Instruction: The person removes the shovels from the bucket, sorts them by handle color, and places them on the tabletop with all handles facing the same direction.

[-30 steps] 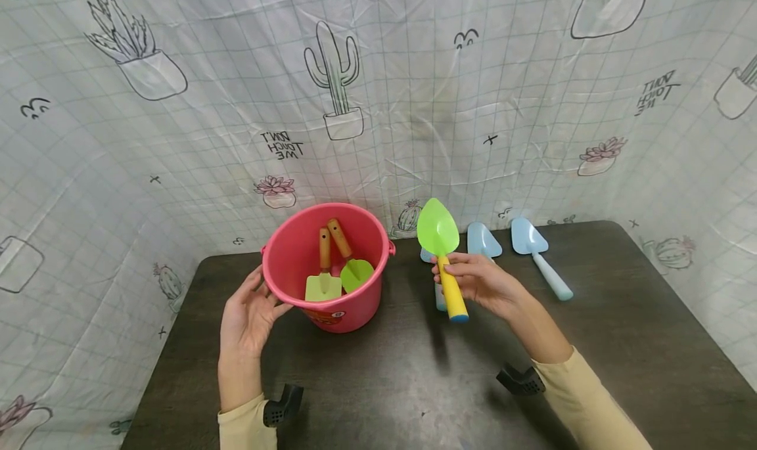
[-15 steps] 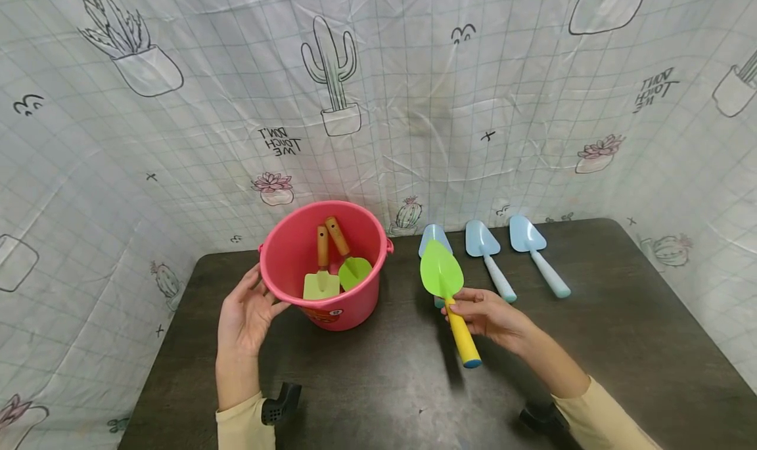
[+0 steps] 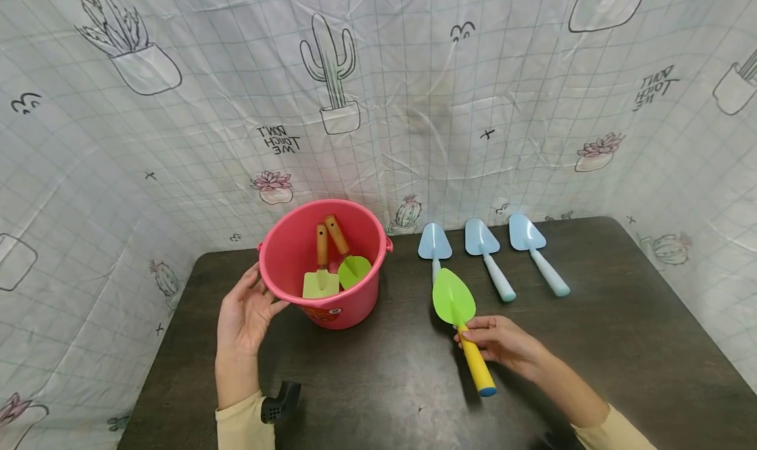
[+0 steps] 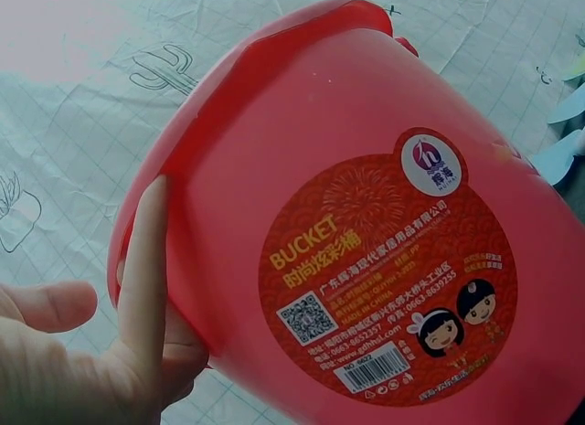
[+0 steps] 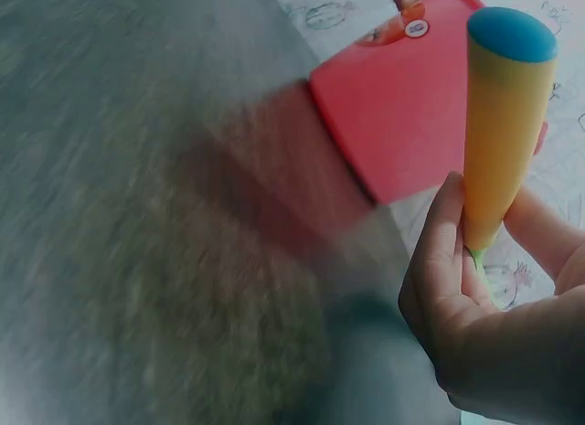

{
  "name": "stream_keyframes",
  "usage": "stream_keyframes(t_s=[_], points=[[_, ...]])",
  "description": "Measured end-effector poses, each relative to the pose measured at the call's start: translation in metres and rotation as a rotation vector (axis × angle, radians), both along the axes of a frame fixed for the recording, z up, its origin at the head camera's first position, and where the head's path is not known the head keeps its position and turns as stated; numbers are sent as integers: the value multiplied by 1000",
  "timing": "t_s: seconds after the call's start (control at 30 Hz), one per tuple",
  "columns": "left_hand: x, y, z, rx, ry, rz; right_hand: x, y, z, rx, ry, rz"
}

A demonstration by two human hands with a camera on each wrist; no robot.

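My right hand (image 3: 503,345) grips a trowel (image 3: 454,299) with a bright green leaf-shaped blade and a yellow handle capped in blue. It is held above the table, blade toward the back; the right wrist view shows the yellow handle (image 5: 512,114) between thumb and fingers. At left stands a pink bucket (image 3: 361,309). My left hand (image 3: 245,315) touches it at the left, and in the left wrist view a straight finger (image 4: 146,270) rests just below the rim. Inside lean two wooden-handled tools, a pale square-bladed spade (image 3: 321,284) and a green round-bladed trowel (image 3: 354,271).
Three light blue trowels lie along the back of the dark table (image 3: 378,397): a left one (image 3: 434,240), partly covered by the green blade, a middle one (image 3: 481,238) and a right one (image 3: 526,233). A cactus-patterned sheet (image 3: 414,108) closes off the back and sides.
My right hand has drawn the green trowel toward me and slightly right, uncovering more of the left and middle blue trowels. My left hand has stayed at the bucket.
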State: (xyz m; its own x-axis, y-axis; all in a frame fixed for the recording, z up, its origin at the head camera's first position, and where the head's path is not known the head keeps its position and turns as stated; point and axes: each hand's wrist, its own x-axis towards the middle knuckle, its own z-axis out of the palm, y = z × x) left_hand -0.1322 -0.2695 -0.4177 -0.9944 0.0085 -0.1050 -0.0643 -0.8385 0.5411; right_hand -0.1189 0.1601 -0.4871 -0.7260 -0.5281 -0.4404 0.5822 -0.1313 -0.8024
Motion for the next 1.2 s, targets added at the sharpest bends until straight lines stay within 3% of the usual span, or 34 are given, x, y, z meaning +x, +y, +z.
stream_keyframes(t_s=[0.17,0.43,1.2], points=[[0,0,0,19,7,-6,4,9,-6,47,-16,-38],[-2,-1,0,7,33,-15,13,22,-12,49,-22,-24],[-2,-3,-1,15,39,-24,23,20,-9,119,-52,-30]])
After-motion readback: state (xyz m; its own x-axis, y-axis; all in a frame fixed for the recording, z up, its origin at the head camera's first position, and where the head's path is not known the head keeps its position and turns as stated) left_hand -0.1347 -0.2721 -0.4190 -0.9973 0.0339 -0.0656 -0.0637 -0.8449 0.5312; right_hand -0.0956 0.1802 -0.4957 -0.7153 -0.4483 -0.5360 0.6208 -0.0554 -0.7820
